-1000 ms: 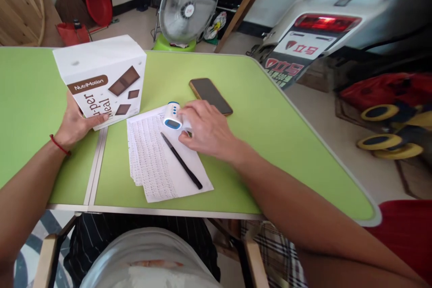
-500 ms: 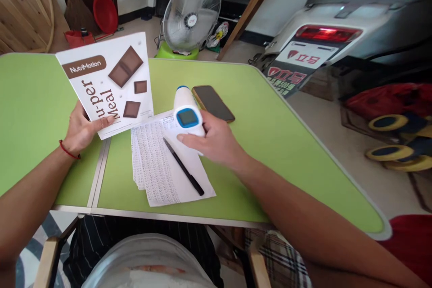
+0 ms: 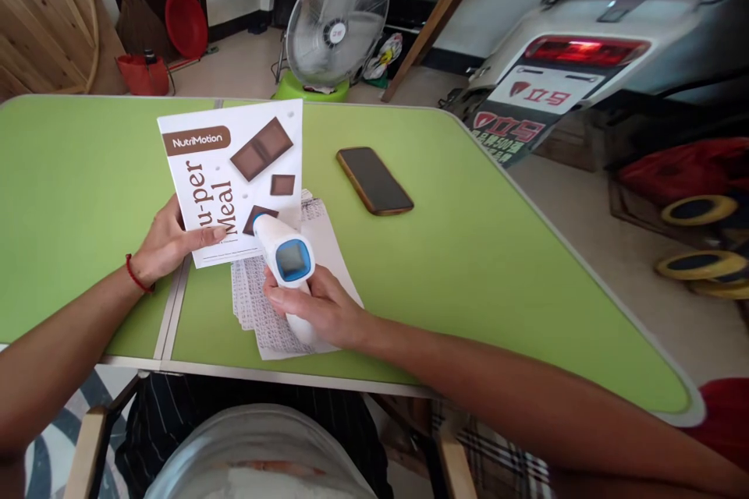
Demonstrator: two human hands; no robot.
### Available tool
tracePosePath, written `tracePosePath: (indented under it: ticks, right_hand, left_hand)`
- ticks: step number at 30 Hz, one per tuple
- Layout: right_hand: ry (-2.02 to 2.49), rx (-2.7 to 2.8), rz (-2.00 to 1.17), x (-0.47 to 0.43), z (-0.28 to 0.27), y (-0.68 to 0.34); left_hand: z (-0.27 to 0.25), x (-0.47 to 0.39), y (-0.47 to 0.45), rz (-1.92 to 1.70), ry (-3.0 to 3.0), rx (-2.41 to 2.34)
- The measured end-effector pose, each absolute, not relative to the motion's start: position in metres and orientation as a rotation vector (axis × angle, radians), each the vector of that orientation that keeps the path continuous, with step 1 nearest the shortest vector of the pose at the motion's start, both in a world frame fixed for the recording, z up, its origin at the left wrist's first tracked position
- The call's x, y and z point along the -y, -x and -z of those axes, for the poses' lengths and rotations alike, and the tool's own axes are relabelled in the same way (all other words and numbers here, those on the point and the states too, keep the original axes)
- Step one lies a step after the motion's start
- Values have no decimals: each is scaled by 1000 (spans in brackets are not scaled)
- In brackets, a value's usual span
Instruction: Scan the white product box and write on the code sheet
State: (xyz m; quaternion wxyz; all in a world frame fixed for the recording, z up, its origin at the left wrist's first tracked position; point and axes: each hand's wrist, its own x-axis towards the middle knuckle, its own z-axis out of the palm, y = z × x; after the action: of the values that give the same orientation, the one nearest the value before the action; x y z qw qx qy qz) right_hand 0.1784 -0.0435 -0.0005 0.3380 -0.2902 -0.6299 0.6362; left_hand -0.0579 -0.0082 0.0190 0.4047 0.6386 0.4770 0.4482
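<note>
My left hand (image 3: pixel 169 243) grips the lower left edge of a white box (image 3: pixel 202 168) printed with "NutriMotion" and chocolate pieces, thumb on its front, held tilted above the table. In my right hand (image 3: pixel 319 304) is a white infrared thermometer (image 3: pixel 284 257) with a blue-rimmed screen towards me. Its far end overlaps the box's lower right corner in view; I cannot tell whether they touch. Under both lie sheets of handwritten paper (image 3: pixel 331 238), partly covered by the box and my right hand. The pen seen on them earlier is hidden.
A phone (image 3: pixel 375 181) lies on the green table (image 3: pixel 468 273) to the right of the papers. Past the far edge stand a fan (image 3: pixel 336 31) and, on the floor, red basins. A scooter (image 3: pixel 585 54) is parked beyond the right edge.
My right hand has brought the thermometer left and nearer to me, in front of the box's lower corner. The box has shifted right and lower with my left hand.
</note>
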Motion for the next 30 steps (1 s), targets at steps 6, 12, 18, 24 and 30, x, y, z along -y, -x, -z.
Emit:
tracePosePath:
  ticks: [6,12,18,24,30]
  right_hand:
    - [763,1620,-1666,45,0,-175]
    - [767,1645,-1638,46,-3,-175]
    - [788,1644,-1638,47,-3,-174]
    - [774,1575,-1673,48,-1,-175]
    - [773,1612,-1657,47,-3,-175]
  left_hand:
    - [-23,10,56,-1119,-1533,-1237]
    - [-24,10,55,-1112,-1530,-1216]
    - [-25,9,55,-1118,-1525,-1192]
    - [-26,9,54,-1125,-1512,-1182]
    - [-24,9,55,-1123,-1508,-1193]
